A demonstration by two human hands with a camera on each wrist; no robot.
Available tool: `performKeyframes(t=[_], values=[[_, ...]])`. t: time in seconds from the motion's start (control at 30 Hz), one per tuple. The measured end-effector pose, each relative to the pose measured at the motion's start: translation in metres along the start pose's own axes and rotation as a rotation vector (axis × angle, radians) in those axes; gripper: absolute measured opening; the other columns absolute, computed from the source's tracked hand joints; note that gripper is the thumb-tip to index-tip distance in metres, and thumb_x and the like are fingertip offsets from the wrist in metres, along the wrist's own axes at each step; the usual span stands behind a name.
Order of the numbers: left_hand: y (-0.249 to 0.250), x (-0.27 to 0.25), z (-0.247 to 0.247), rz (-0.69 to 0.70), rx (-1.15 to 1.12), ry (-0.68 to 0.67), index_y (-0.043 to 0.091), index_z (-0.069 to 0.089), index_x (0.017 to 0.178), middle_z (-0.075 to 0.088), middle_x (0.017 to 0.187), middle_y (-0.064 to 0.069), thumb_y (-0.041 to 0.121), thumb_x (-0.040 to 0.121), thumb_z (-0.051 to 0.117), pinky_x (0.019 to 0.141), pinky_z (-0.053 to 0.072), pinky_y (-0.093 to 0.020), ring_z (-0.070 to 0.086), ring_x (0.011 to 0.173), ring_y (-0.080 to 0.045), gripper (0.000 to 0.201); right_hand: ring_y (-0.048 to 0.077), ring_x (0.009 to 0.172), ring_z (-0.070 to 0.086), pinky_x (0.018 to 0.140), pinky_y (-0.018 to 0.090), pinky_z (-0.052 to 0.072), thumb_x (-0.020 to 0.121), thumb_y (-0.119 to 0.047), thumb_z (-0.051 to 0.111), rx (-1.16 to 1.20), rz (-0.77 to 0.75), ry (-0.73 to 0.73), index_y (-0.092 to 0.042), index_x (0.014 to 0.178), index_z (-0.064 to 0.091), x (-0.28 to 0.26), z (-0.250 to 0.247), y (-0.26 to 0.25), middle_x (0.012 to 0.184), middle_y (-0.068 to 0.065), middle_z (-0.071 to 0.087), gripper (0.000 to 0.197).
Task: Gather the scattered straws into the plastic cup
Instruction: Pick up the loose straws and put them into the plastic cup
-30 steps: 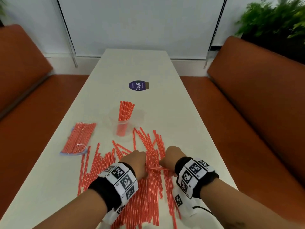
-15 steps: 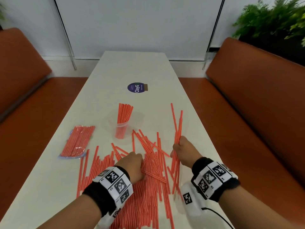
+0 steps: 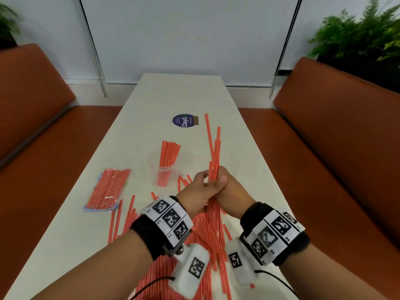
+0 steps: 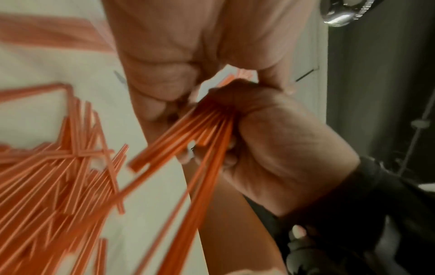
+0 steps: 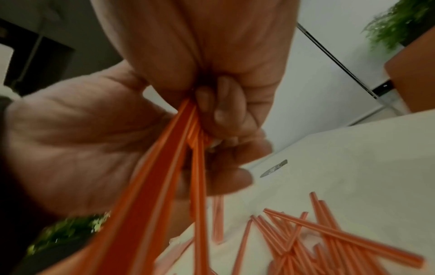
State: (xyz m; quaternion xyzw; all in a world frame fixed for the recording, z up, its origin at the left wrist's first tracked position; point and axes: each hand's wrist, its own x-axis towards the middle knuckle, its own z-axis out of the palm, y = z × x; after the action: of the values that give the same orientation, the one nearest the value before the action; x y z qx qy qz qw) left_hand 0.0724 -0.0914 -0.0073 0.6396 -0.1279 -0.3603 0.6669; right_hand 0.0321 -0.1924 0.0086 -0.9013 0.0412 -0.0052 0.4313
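Observation:
A clear plastic cup [image 3: 154,162] stands on the white table [image 3: 179,94] with several orange straws [image 3: 170,152] upright in it. Just right of the cup, my right hand [image 3: 227,185] grips a bundle of straws [image 3: 214,152] that points up and away, raised off the table. My left hand [image 3: 200,187] meets it from the left and pinches the same bundle. In the right wrist view the bundle [image 5: 169,158] crosses the left palm [image 5: 70,139]. Many loose straws [image 3: 207,230] lie scattered under my wrists.
A clear bag of packed straws [image 3: 108,189] lies left of the cup. A round purple sticker [image 3: 184,120] sits farther up the table. Orange benches [image 3: 337,148] flank both long edges. A plant [image 3: 363,33] stands at the back right.
My right hand has lifted its bundle higher and toward the middle. My left hand has left the pile on the table and taken hold of the bundle.

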Motion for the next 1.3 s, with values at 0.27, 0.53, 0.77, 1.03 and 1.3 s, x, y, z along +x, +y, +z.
performKeyframes(t=[0.27, 0.53, 0.77, 1.03, 1.3], values=[[-0.019, -0.008, -0.012, 0.075, 0.273, -0.316, 0.020, 0.050, 0.112, 0.052, 0.056, 0.008, 0.045, 0.064, 0.076, 0.048, 0.045, -0.021, 0.049, 0.046, -0.005, 0.060, 0.016, 0.063, 0.052, 0.052, 0.021, 0.042, 0.096, -0.013, 0.034, 0.296, 0.165, 0.096, -0.009, 0.100, 0.040, 0.007, -0.017, -0.006, 0.084, 0.012, 0.056, 0.009], [-0.022, -0.006, 0.001, 0.221, 0.652, 0.094, 0.015, 0.050, 0.102, 0.045, 0.059, 0.006, 0.030, 0.091, 0.049, 0.046, 0.032, -0.021, 0.038, 0.040, -0.002, 0.019, 0.018, 0.061, 0.046, 0.058, 0.029, 0.041, 0.094, -0.019, 0.045, 0.378, 0.211, 0.079, -0.012, 0.089, 0.044, 0.008, -0.006, 0.001, 0.085, 0.019, 0.055, 0.008], [-0.022, -0.001, 0.007, 0.217, 0.597, 0.296, 0.013, 0.040, 0.106, 0.048, 0.066, 0.000, 0.013, 0.092, 0.044, 0.046, 0.032, -0.025, 0.041, 0.049, -0.013, 0.014, 0.014, 0.069, 0.045, 0.065, 0.025, 0.040, 0.096, -0.020, 0.043, 0.328, 0.157, 0.093, -0.016, 0.080, 0.044, 0.002, 0.009, -0.005, 0.076, 0.002, 0.048, 0.017], [-0.020, -0.001, 0.003, 0.221, 0.618, 0.352, 0.023, 0.041, 0.076, 0.050, 0.067, 0.002, 0.010, 0.091, 0.042, 0.054, 0.039, -0.026, 0.048, 0.057, -0.012, 0.019, 0.026, 0.100, 0.044, 0.094, 0.042, 0.044, 0.094, -0.026, 0.046, 0.248, 0.193, 0.178, -0.019, 0.066, 0.033, 0.004, 0.022, -0.001, 0.096, 0.003, 0.038, 0.032], [-0.022, -0.004, -0.003, 0.268, 0.710, 0.238, 0.017, 0.050, 0.119, 0.068, 0.101, -0.007, 0.024, 0.095, 0.033, 0.081, 0.055, -0.045, 0.066, 0.089, -0.025, 0.030, 0.017, 0.090, 0.060, 0.082, 0.029, 0.049, 0.090, -0.017, 0.056, 0.628, 0.154, 0.080, -0.014, 0.097, 0.054, -0.002, 0.012, -0.001, 0.096, 0.006, 0.059, 0.008]])
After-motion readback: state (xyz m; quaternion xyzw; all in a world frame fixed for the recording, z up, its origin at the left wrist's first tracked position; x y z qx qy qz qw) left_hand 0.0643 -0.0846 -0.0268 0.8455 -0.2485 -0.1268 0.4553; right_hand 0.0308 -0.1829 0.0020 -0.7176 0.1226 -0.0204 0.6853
